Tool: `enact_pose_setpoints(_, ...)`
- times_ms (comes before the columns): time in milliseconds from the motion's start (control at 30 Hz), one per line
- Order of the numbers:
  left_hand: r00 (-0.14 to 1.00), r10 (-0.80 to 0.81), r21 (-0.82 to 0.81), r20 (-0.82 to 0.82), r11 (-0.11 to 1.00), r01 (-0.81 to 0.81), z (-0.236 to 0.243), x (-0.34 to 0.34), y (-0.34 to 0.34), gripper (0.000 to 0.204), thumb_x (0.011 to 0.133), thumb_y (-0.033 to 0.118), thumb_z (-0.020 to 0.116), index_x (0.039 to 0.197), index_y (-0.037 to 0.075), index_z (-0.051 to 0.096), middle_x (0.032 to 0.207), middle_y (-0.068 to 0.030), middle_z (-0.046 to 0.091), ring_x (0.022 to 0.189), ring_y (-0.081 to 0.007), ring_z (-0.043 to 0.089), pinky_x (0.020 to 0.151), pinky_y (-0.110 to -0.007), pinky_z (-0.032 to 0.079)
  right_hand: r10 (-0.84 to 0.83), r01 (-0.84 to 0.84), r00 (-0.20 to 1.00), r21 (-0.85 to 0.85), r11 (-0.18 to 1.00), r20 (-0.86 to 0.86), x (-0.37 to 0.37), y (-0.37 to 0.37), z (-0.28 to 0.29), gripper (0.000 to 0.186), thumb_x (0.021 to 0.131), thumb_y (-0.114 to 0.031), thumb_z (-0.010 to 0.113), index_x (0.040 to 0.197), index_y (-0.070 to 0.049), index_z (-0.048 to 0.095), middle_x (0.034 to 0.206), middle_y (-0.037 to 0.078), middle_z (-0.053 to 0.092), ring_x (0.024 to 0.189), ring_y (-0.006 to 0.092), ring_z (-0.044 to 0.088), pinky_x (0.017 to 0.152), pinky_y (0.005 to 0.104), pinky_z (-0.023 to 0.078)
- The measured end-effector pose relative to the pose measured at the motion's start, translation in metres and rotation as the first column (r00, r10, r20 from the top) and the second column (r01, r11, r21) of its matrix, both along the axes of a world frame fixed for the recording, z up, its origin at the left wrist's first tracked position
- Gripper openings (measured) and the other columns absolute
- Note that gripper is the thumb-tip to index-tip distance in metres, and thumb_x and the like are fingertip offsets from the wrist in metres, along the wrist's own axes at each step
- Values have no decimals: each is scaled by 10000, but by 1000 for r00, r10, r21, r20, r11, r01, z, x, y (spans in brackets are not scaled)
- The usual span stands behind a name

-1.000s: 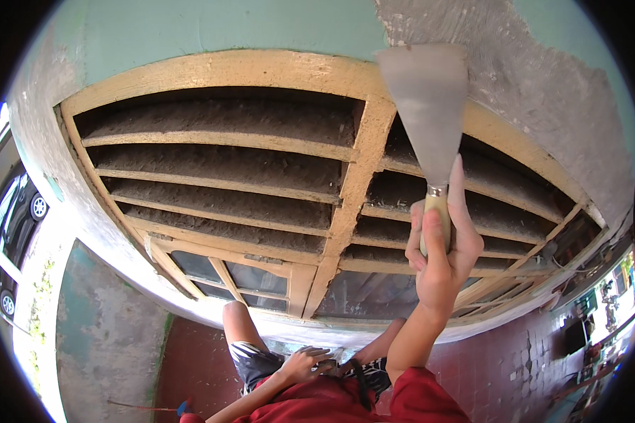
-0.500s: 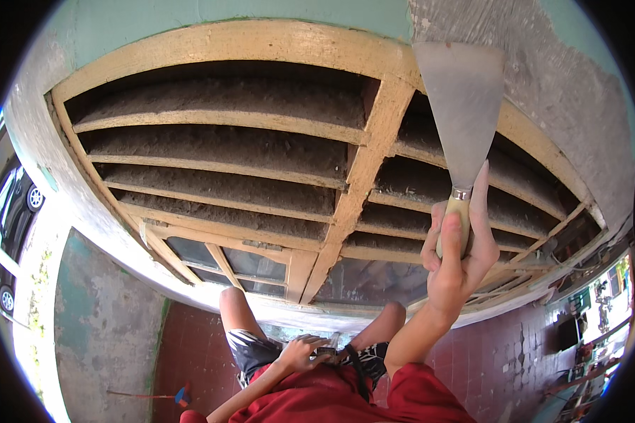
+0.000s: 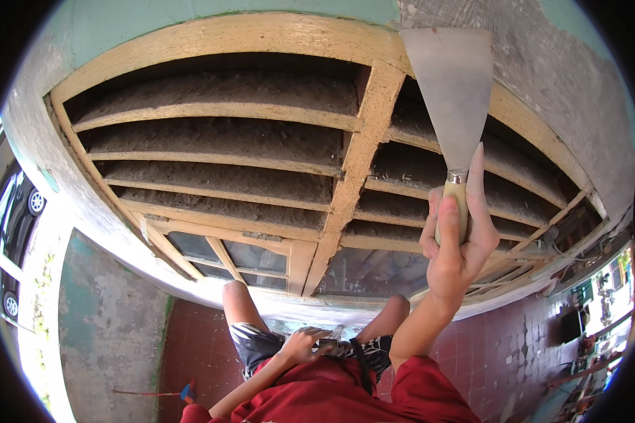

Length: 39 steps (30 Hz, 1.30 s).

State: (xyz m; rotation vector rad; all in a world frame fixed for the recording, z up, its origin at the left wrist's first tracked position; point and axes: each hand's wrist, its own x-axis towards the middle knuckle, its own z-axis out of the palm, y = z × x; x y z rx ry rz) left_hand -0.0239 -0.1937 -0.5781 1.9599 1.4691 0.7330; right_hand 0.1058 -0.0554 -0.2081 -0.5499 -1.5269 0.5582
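Grey-bladed, the scraper (image 3: 454,88) flares wide above its cream handle (image 3: 460,189), grasped in the right-hand grip (image 3: 469,252).

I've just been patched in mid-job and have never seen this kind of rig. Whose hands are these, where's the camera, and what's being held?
There's no machine: these are a person's own bare hands. The single view comes from a fisheye camera on their head, so straight edges look bowed. The right hand grips a scraper, its wide metal blade pointing up; contact with the wall isn't clear. Behind it is a yellow wooden frame with dirty slats. The left hand is at the lap; whether it holds anything is unclear.
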Motion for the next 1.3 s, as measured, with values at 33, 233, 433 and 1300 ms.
enact_pose_setpoints(33, 1000, -3, -6, 2, 1000, 3, 0, 0, 0, 513, 923, 444, 641, 1278, 73, 637, 1168, -226, 684, 1091, -402, 647, 933, -477, 522, 4, -4, 1000, 8, 1000, 2, 1, 1, -1, 548, 974, -69, 531, 1501, 15, 408, 722, -17, 589, 503, -2, 405, 432, 168, 305)
enact_pose_setpoints(233, 1000, -7, -8, 19, 1000, 7, 5, 0, 1, 510, 920, 440, 644, 1274, 73, 639, 1171, -228, 682, 1081, -400, 651, 935, -475, 520, -8, 7, 1000, 16, 1000, 19, -1, 2, 0, 535, 981, -67, 532, 1497, 16, 415, 722, -26, 579, 508, -5, 397, 435, 169, 308)
enact_pose_setpoints(433, 1000, -24, -18, 12, 1000, 24, 3, -1, -1, 543, 918, 434, 658, 1360, 124, 597, 1214, -249, 663, 1108, -429, 638, 947, -499, 524, -13, 9, 999, 77, 997, 52, 0, 9, -2, 525, 991, -91, 542, 1494, 5, 429, 715, -32, 568, 512, -6, 390, 441, 168, 306)
enact_pose_setpoints(1300, 1000, 9, -42, 16, 999, -9, 7, 0, 0, 547, 921, 467, 644, 1355, 136, 602, 1200, -245, 669, 1092, -428, 646, 917, -502, 533, -47, 41, 992, 55, 998, 116, 20, 4, 17, 512, 972, -104, 579, 1465, -4, 483, 728, -30, 582, 512, -5, 380, 440, 174, 292)
